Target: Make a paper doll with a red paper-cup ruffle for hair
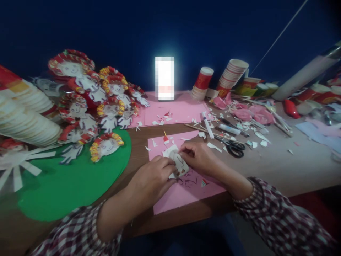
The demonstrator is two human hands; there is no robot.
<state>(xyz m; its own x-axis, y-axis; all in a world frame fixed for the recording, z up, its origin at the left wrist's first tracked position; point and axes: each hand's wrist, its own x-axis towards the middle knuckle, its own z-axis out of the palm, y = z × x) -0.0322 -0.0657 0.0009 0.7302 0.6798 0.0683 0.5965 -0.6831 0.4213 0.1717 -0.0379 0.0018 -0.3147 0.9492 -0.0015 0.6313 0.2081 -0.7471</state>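
Note:
Between my hands is a small white piece of paper with line drawing on it. My left hand grips its left edge, thumb below and fingers above. At its upper right edge, my right hand pinches the paper between thumb and fingertips. Underneath lies a pink sheet with dark handwriting, partly covered by my hands. Just beyond the paper, a small red-and-yellow pointed scrap rests on the pink sheet. Black-handled scissors lie to the right of my right hand.
Paper figures with red and yellow frills crowd the left side, some over a green sheet. Stacked paper cups stand at the back right. A white marker, other pens and many paper scraps lie right of centre. A bright screen stands behind.

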